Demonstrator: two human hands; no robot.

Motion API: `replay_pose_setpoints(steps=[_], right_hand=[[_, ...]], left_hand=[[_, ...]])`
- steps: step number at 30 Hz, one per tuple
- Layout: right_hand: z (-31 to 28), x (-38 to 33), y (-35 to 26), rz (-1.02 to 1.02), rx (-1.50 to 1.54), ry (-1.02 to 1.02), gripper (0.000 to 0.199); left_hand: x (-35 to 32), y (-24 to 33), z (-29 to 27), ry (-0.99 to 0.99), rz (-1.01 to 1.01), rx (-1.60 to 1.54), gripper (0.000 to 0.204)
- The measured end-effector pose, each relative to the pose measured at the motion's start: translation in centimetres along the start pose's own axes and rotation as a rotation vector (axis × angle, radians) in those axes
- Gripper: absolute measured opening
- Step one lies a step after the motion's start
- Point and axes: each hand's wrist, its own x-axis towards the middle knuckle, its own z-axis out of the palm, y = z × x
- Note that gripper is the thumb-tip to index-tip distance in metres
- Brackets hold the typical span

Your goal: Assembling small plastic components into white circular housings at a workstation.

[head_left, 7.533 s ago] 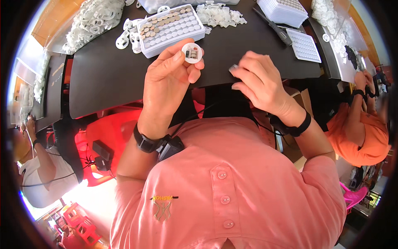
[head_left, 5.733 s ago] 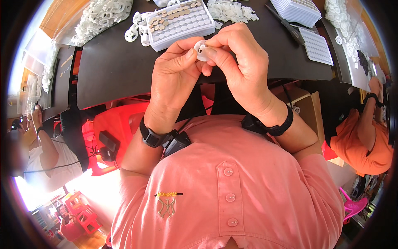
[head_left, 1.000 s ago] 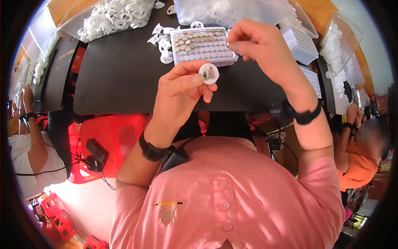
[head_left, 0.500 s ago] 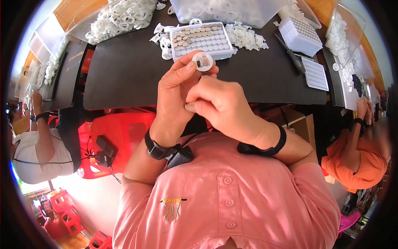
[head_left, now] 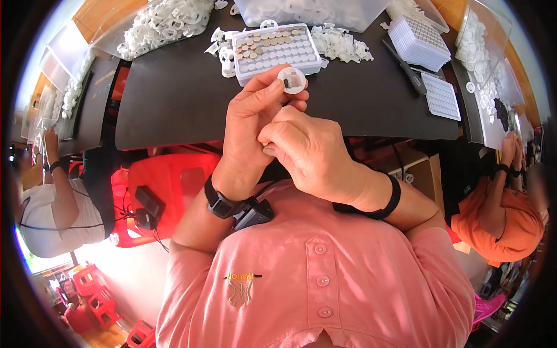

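My left hand is closed, pinching a round white plastic casing between thumb and fingers. A small dark part shows inside that casing. Just below it my right hand is curled against the left palm, thumb and fingers pressed together. Whatever sits in its fingertips is too small and hidden to name. Beyond the hands stands a white tray with rows of small round discs, some brownish and some silvery. Small white plastic parts lie heaped at the tray's right, and more white parts at its left.
A clear bin stands behind the tray, with a pile of white parts at far left. Stacked white trays, a dark pen-like tool and a single tray lie right. Co-workers sit on both sides.
The casing in my left hand has shifted slightly right and up. My right hand's fingers have curled a little more. The whole view has shifted slightly.
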Motion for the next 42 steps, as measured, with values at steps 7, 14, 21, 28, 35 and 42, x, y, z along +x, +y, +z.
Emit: replay_pose_setpoints(steps=[7, 14, 21, 28, 35, 42], right_hand=[[-2.8, 0.8, 0.5, 0.087, 0.063, 0.173, 0.022], [-4.0, 1.8, 3.3, 0.022, 0.080, 0.216, 0.017], [-3.5, 1.6, 4.2, -0.014, 0.071, 0.218, 0.017], [-3.4, 1.6, 4.6, 0.079, 0.296, 0.199, 0.012], [-3.5, 1.6, 4.8, 0.104, 0.344, 0.167, 0.011], [-3.3, 1.5, 4.8, 0.110, 0.305, 0.170, 0.009]], left_hand=[[0.1, -0.2, -0.3, 0.036, 0.046, 0.043, 0.028], [-0.2, -0.4, -0.9, -0.152, 0.076, 0.116, 0.027], [-0.4, -0.5, -1.0, -0.108, 0.067, 0.135, 0.025], [-0.5, -0.5, -1.1, -0.098, 0.073, 0.149, 0.024], [-0.7, -0.6, -1.0, -0.075, 0.073, 0.145, 0.023], [-0.7, -0.5, -0.8, -0.038, 0.074, 0.145, 0.023]])
